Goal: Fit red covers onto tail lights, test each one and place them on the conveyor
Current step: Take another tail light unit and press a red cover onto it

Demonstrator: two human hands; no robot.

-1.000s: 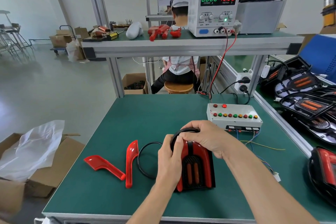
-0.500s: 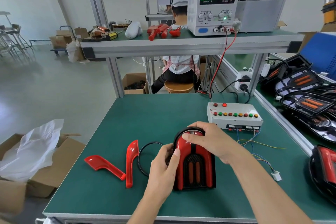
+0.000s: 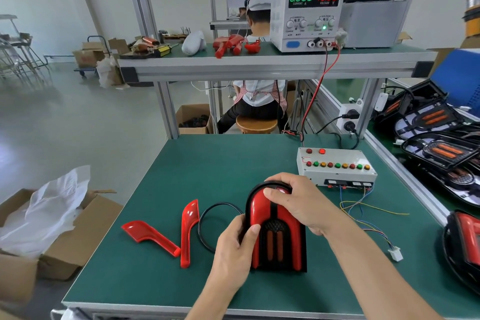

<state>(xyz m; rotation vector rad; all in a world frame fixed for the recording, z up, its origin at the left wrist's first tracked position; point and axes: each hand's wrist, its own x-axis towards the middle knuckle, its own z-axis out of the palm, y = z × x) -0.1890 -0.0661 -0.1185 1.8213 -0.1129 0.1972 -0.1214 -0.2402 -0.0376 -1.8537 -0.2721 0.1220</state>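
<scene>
Two hands are on the tail light [image 3: 278,236], which sits low and centre in the frame on the green worktop [image 3: 207,169]. Left hand [image 3: 235,247] grips its left edge, thumb curled over the red cover [image 3: 255,209] already sitting on the lamp. Right hand [image 3: 298,202] wraps over the rounded top, thumb pressed on the red. Black cable loop [image 3: 205,226] lies just left of the lamp, touching or nearly so, hard to tell. Further left, two loose red covers [image 3: 148,235] lie flat, their lower ends meeting in a V. Right of centre sits a white test box [image 3: 337,169] with a row of coloured buttons, thin wires trailing to a white plug [image 3: 395,253]. Upper middle, on the shelf, the power supply [image 3: 309,13] reads 0.000 and 12.00. More lamps are piled along the right edge [image 3: 441,148].
</scene>
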